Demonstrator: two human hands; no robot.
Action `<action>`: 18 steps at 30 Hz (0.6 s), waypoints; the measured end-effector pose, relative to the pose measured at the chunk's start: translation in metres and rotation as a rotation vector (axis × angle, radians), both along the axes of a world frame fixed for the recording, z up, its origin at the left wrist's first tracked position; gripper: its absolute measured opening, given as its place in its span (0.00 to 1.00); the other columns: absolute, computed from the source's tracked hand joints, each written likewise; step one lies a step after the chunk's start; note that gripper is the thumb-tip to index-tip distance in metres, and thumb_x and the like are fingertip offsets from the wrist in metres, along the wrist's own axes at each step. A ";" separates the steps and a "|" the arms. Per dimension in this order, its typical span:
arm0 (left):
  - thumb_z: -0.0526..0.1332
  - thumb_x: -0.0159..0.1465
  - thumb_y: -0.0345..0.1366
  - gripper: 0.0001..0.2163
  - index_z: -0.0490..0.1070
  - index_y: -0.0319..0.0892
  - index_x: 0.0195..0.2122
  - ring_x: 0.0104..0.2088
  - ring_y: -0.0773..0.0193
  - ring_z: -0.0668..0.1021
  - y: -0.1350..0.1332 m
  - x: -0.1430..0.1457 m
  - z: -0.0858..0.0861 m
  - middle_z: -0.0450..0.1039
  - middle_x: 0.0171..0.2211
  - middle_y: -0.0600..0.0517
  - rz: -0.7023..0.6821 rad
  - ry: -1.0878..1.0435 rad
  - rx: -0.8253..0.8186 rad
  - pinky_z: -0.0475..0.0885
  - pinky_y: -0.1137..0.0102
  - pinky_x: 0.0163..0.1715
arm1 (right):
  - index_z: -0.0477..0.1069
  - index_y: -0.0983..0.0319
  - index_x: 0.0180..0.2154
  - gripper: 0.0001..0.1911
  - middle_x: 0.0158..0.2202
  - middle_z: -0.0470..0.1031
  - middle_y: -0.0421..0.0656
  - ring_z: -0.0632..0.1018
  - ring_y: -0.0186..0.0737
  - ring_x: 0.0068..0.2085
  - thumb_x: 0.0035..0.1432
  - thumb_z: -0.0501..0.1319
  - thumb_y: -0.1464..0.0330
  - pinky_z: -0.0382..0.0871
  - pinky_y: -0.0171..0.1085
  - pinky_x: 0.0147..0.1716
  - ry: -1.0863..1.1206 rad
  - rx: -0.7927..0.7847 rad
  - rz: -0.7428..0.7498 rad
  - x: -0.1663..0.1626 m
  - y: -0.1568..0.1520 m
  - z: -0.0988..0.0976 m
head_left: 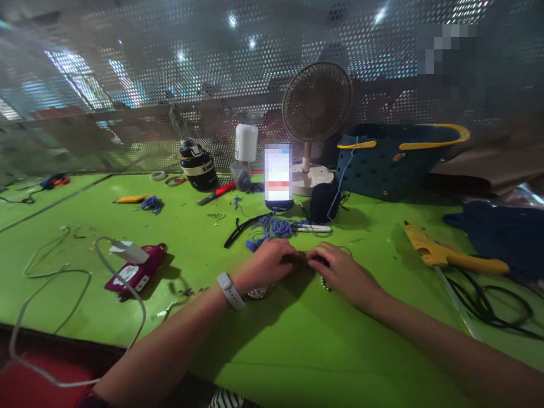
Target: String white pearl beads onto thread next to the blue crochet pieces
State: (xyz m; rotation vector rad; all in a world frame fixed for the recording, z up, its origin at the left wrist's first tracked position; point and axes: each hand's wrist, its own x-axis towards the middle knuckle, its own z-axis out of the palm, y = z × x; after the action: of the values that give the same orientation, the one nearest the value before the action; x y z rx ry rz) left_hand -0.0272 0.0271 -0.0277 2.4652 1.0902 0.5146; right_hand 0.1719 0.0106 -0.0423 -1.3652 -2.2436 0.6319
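The person's left hand (272, 262) and right hand (339, 271) are nearly fingertip to fingertip, between the front and back edges of the desk (272, 345) — whether either pinches anything cannot be told. Silvery beads (325, 284) show just beside the right hand, on its front-edge side; blue yarn (280, 227) lies toward the back edge.
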 end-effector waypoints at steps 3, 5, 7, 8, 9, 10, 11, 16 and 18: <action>0.58 0.54 0.23 0.11 0.75 0.41 0.36 0.36 0.62 0.75 0.000 0.000 -0.003 0.76 0.34 0.51 0.008 -0.005 0.020 0.70 0.67 0.40 | 0.71 0.64 0.36 0.04 0.37 0.75 0.45 0.74 0.40 0.39 0.63 0.58 0.73 0.68 0.41 0.41 0.017 -0.009 -0.003 0.000 0.000 -0.002; 0.58 0.54 0.23 0.11 0.75 0.40 0.36 0.36 0.62 0.75 0.001 0.000 -0.005 0.76 0.34 0.50 0.009 -0.006 0.026 0.70 0.67 0.39 | 0.72 0.64 0.37 0.05 0.37 0.75 0.46 0.74 0.40 0.40 0.63 0.57 0.73 0.68 0.41 0.41 0.024 -0.013 -0.009 0.000 0.000 -0.002; 0.58 0.54 0.23 0.11 0.75 0.40 0.36 0.36 0.62 0.75 0.001 -0.001 -0.006 0.76 0.34 0.50 0.014 -0.005 0.030 0.70 0.68 0.39 | 0.72 0.65 0.37 0.06 0.37 0.75 0.46 0.74 0.40 0.39 0.63 0.57 0.73 0.68 0.41 0.40 0.031 -0.016 -0.016 -0.001 -0.001 -0.001; 0.58 0.54 0.23 0.11 0.75 0.40 0.35 0.35 0.62 0.75 0.002 -0.001 -0.006 0.76 0.33 0.50 0.018 -0.007 0.030 0.69 0.68 0.38 | 0.72 0.65 0.37 0.06 0.37 0.75 0.46 0.74 0.40 0.39 0.63 0.57 0.73 0.68 0.40 0.39 0.035 -0.016 -0.020 -0.001 -0.001 0.000; 0.58 0.53 0.23 0.11 0.75 0.40 0.35 0.35 0.63 0.75 0.001 -0.001 -0.006 0.76 0.33 0.51 0.025 -0.007 0.027 0.69 0.69 0.38 | 0.72 0.65 0.37 0.06 0.37 0.75 0.46 0.74 0.40 0.38 0.63 0.57 0.73 0.68 0.40 0.38 0.039 -0.017 -0.024 -0.001 -0.002 0.000; 0.58 0.53 0.23 0.11 0.75 0.40 0.35 0.34 0.63 0.75 0.001 -0.001 -0.005 0.76 0.32 0.51 0.037 -0.009 0.023 0.69 0.69 0.37 | 0.72 0.65 0.37 0.05 0.37 0.75 0.46 0.74 0.40 0.38 0.62 0.57 0.73 0.68 0.40 0.38 0.042 -0.017 -0.027 -0.002 -0.002 0.000; 0.58 0.53 0.23 0.11 0.75 0.40 0.34 0.34 0.63 0.75 0.001 -0.001 -0.004 0.75 0.32 0.51 0.049 -0.009 0.020 0.69 0.70 0.36 | 0.72 0.64 0.37 0.05 0.37 0.74 0.46 0.74 0.40 0.37 0.62 0.58 0.73 0.68 0.40 0.38 0.045 -0.016 -0.028 -0.002 -0.002 0.001; 0.58 0.54 0.24 0.10 0.76 0.40 0.34 0.34 0.63 0.75 -0.002 0.001 -0.002 0.76 0.32 0.51 0.092 -0.006 0.035 0.69 0.70 0.35 | 0.72 0.64 0.36 0.05 0.36 0.74 0.45 0.74 0.39 0.38 0.60 0.58 0.75 0.69 0.40 0.38 0.053 -0.013 -0.016 -0.002 -0.001 0.001; 0.58 0.53 0.24 0.11 0.76 0.40 0.35 0.34 0.62 0.75 -0.002 0.001 -0.004 0.75 0.33 0.50 0.099 0.009 0.041 0.69 0.69 0.35 | 0.72 0.63 0.36 0.05 0.36 0.74 0.45 0.74 0.39 0.37 0.60 0.58 0.75 0.69 0.39 0.38 0.056 -0.013 -0.010 -0.001 -0.001 0.001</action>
State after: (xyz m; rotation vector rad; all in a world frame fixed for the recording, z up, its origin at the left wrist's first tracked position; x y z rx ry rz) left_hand -0.0259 0.0252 -0.0314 2.4598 1.2222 0.5609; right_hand 0.1704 0.0097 -0.0415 -1.3475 -2.1909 0.6733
